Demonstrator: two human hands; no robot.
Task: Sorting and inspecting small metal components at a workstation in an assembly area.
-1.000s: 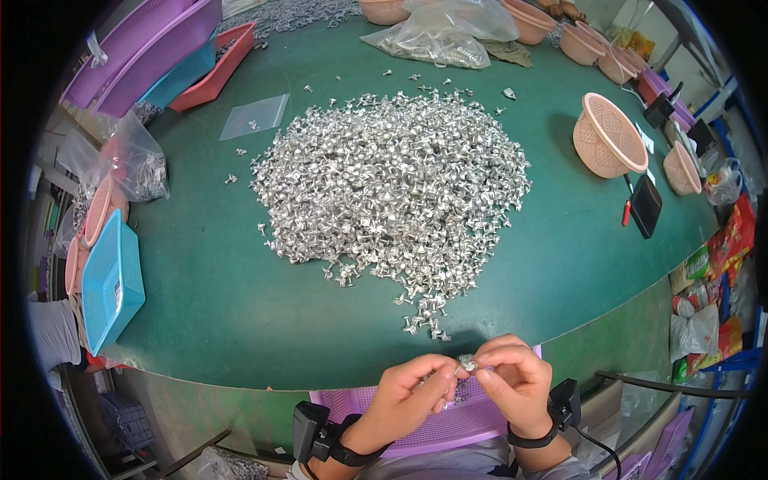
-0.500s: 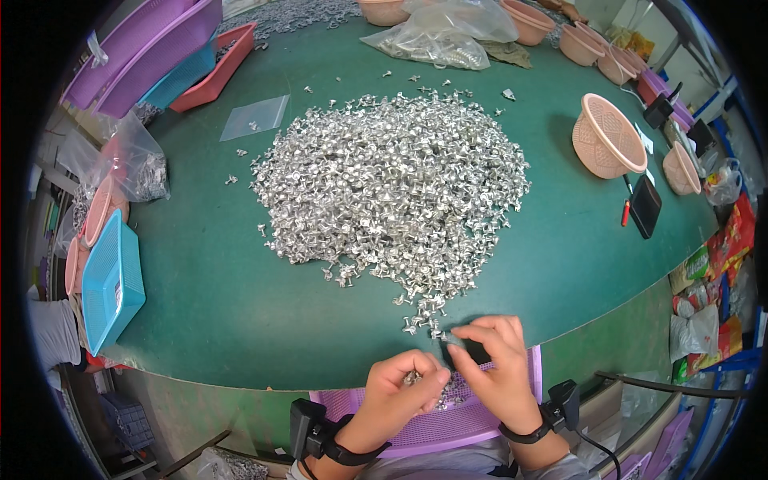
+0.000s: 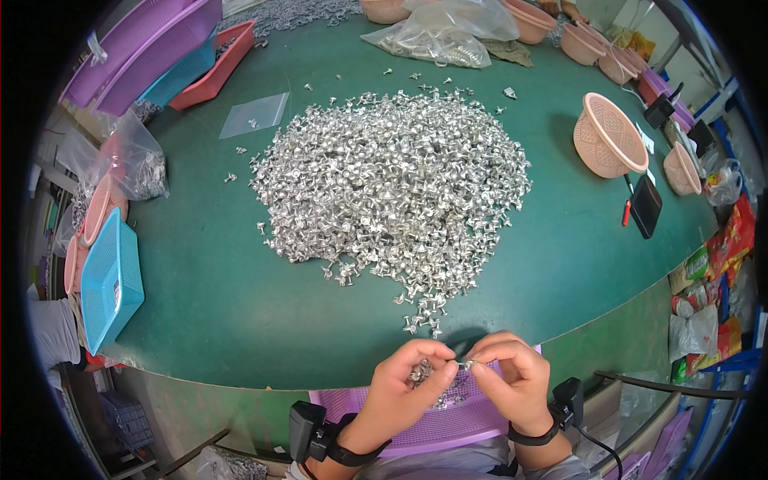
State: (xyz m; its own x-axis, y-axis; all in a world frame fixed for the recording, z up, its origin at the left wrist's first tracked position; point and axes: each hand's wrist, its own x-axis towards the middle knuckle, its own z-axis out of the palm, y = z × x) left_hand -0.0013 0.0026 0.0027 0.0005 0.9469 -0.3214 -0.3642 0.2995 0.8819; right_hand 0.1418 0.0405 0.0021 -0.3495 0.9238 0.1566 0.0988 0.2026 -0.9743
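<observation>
A heap of small shiny metal wing-shaped screws (image 3: 392, 176) covers the middle of the green table. In front of its narrow near end, my two hands meet over a purple perforated basket (image 3: 376, 432) at the table's edge. Thumb and forefinger of my right hand (image 3: 516, 380) pinch one small metal screw (image 3: 467, 365). My left hand (image 3: 404, 384) is closed too, its thumb and fingertip pinched at the other side of that piece. More metal pieces show in the gap of my left hand; whether they lie in the palm or the basket I cannot tell.
A peach basket (image 3: 610, 136) stands at the right, near a black flat case (image 3: 645, 206) and a red-handled tool (image 3: 626, 212). At the left edge is a blue basket (image 3: 112, 280). A clear plastic bag (image 3: 448, 36) lies at the back; a flat bag (image 3: 254, 116) lies far left.
My right hand has drawn back from the heap's near end with a small screw and come to my left hand. My left fingertips have risen slightly to meet it.
</observation>
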